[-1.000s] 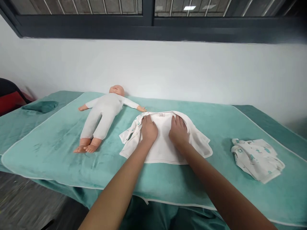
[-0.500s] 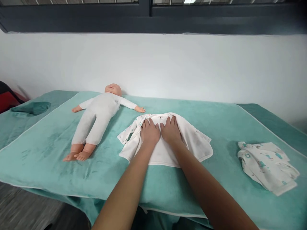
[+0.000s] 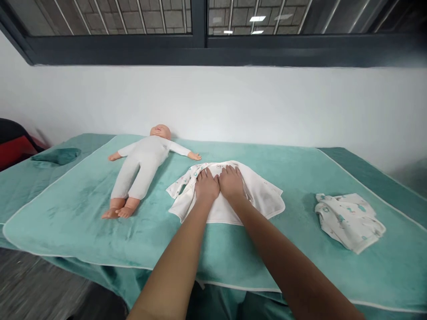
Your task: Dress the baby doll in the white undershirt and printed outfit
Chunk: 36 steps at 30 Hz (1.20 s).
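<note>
A small white baby shirt [image 3: 224, 216] lies spread on the green bed cover, its front parted and the tag at its neck showing. The left sleeve carries a coloured print. My left hand [image 3: 207, 184] rests on the shirt's inside just below the neckline, fingers laid out on the cloth. Beside it, thumb near thumb, my right hand [image 3: 231, 182] presses on the fabric by the right front flap, its fingers slightly bent. Up and to the left, a baby doll [image 3: 145, 153] in a white body suit lies on its back with arms outstretched.
A folded white printed baby garment [image 3: 350, 221] lies on the right of the green cover [image 3: 76, 222]. Behind the bed stand a white wall [image 3: 267, 104] and a dark window frame [image 3: 133, 50]. A black and red object [image 3: 15, 144] sits at the far left.
The camera view has tilted up, showing more of the window. My hands stay on the shirt near its neckline, the right one drawn a little closer to the left with its fingers more bent.
</note>
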Each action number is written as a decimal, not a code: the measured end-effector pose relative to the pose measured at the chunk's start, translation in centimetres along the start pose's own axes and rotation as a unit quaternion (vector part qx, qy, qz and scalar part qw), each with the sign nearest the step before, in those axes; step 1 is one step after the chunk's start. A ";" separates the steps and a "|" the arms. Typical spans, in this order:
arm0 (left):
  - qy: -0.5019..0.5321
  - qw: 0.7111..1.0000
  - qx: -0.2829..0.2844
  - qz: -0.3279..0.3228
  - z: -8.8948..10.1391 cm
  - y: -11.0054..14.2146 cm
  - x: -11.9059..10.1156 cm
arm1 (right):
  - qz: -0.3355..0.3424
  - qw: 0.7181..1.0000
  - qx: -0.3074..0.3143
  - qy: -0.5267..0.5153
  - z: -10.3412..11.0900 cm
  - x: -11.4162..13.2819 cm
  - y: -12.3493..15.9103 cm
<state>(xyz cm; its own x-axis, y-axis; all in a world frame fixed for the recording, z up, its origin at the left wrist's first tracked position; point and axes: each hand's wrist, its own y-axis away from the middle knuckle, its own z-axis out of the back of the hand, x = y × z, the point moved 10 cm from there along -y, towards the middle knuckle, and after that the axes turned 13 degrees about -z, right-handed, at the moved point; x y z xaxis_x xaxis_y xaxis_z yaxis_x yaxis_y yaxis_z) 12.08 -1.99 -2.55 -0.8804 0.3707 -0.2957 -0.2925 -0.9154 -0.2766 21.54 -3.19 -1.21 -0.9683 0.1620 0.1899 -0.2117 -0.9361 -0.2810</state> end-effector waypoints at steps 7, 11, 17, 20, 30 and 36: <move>0.002 1.000 -0.004 -0.017 0.4 2.0 0.1 | 0.047 0.998 0.044 -0.015 -1.1 1.0 0.5; 0.001 1.000 0.001 -0.018 0.4 3.2 0.2 | 0.029 0.998 0.057 -0.018 -1.5 0.4 1.0; -0.006 0.999 0.011 -0.030 0.6 4.6 0.1 | 0.012 0.998 0.068 -0.009 -2.0 0.0 1.8; -0.010 0.999 0.012 -0.038 0.8 5.2 0.0 | 0.008 0.998 0.065 -0.006 -1.8 -0.1 2.2; -0.010 0.998 0.028 -0.049 1.1 6.6 -0.1 | -0.002 0.997 0.075 0.005 -2.0 -0.2 3.7; -0.015 0.998 0.031 -0.054 1.3 7.0 0.0 | 0.010 0.998 0.064 0.000 -1.8 -0.1 4.9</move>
<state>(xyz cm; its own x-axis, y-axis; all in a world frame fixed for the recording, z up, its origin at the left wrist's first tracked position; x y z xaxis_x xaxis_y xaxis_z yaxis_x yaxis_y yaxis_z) 9.58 -8.60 -3.32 -0.8534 0.4635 -0.2386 -0.4076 -0.8786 -0.2487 20.36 -7.22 -4.25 -0.9724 0.1428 0.1846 -0.1736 -0.9712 -0.1629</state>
